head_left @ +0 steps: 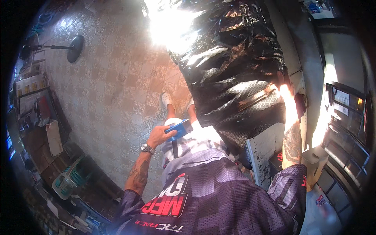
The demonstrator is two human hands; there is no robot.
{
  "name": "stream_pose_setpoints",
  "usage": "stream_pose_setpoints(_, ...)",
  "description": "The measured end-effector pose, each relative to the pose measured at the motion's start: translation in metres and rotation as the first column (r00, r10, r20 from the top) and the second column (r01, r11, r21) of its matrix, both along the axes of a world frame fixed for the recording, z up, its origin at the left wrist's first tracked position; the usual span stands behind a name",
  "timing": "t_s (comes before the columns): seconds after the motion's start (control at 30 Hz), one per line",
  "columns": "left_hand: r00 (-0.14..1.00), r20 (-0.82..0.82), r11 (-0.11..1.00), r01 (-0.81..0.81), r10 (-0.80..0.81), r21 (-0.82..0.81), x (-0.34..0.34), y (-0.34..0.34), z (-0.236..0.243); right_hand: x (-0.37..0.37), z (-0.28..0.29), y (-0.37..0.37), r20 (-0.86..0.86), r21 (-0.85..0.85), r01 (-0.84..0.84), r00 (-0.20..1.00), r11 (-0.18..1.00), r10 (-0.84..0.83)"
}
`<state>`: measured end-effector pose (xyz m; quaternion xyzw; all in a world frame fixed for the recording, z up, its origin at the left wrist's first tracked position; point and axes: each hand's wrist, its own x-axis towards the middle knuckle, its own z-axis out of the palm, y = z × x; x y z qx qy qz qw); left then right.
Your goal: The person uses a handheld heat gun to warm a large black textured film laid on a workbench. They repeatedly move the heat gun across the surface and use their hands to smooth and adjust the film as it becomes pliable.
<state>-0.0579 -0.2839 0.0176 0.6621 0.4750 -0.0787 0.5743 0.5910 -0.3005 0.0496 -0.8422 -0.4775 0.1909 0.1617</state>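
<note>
A blue tape dispenser [181, 129] with a pale roll of tape [172, 122] is gripped in my left hand [158, 136], in front of my lap. To its right lies a large bundle wrapped in black bubble wrap [231, 88], creased and shiny, with brown tape strips across it. My right hand [282, 84] rests at the bundle's right edge. Glare and the wrap's folds hide most of its fingers, so its grip is unclear.
Strong sunlight washes out the bundle's far left part. A stand fan [74, 48] is on the tiled floor [113, 66] at the far left. Green-and-white stacked stools [68, 181] and shelves line the left side. A white panel [261, 150] leans beside my right arm, near windows [346, 129].
</note>
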Motion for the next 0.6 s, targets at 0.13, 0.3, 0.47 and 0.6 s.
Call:
stream_pose_setpoints(0.13,0.987,-0.132,0.987,0.108,-0.092,0.116,0.012,0.0,0.003,0.01,-0.004,0.0,-0.2,-0.177,0.186,0.955,0.966,-0.221)
stream_pose_setpoints(0.3,0.981,-0.162,0.954,0.147,-0.107,0.26,0.094,0.012,-0.002,0.024,-0.01,-0.009,0.188,-0.245,-0.192,0.952,0.951,0.24)
stream_pose_setpoints(0.47,0.984,-0.161,0.982,0.096,-0.069,0.165,0.13,0.032,-0.022,0.027,-0.018,-0.016,0.433,-0.063,-0.436,0.799,0.898,0.418)
stream_pose_setpoints(0.6,0.971,-0.225,0.997,0.075,-0.079,-0.027,0.123,0.046,-0.05,0.017,-0.016,-0.011,0.429,-0.015,-0.451,0.803,0.892,0.413)
